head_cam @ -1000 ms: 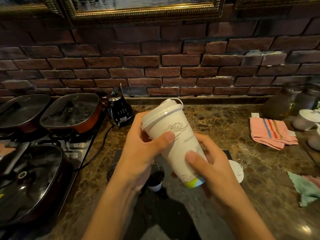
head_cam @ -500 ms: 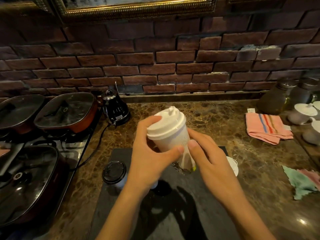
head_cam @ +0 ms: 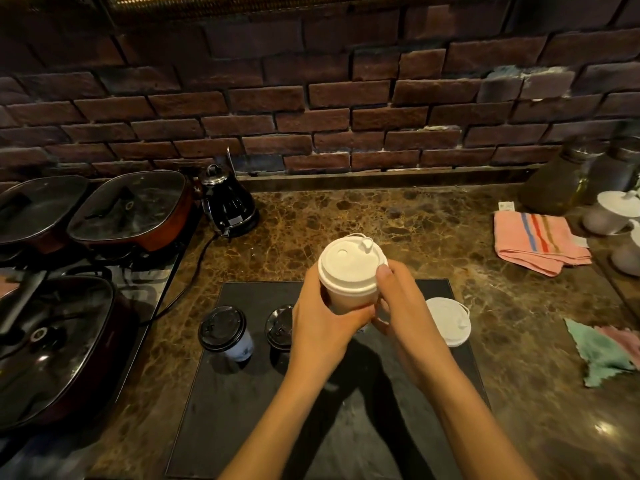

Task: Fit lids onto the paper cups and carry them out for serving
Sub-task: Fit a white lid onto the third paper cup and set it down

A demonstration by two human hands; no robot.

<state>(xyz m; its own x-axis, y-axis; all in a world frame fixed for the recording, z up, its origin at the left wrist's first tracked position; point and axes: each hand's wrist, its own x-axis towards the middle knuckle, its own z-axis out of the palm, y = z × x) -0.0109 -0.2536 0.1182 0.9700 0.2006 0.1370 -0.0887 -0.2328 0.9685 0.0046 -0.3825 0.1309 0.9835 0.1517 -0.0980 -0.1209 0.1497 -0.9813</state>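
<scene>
Nearest, two bare forearms reached in over the dark mat (head_cam: 242, 410) on the marble counter (head_cam: 485, 289). The left hand (head_cam: 320, 320) wrapped its fingers round the body of the white paper cup (head_cam: 349, 299), and the right hand (head_cam: 401, 306) curled against the cup's right side with its thumb pressed to the rim of the white lid (head_cam: 349, 263). The cup stood upright between the two hands, its long axis vertical, so both were equally near and any pressing down would come from above. Whether it rested on the mat or was held just above could not be told. Left of the hands stood two small cups with black lids (head_cam: 223, 329). Just right of the right hand lay a spare white lid (head_cam: 448, 322), probably the next to fit. Farther back stood a black kettle (head_cam: 227, 202).
</scene>
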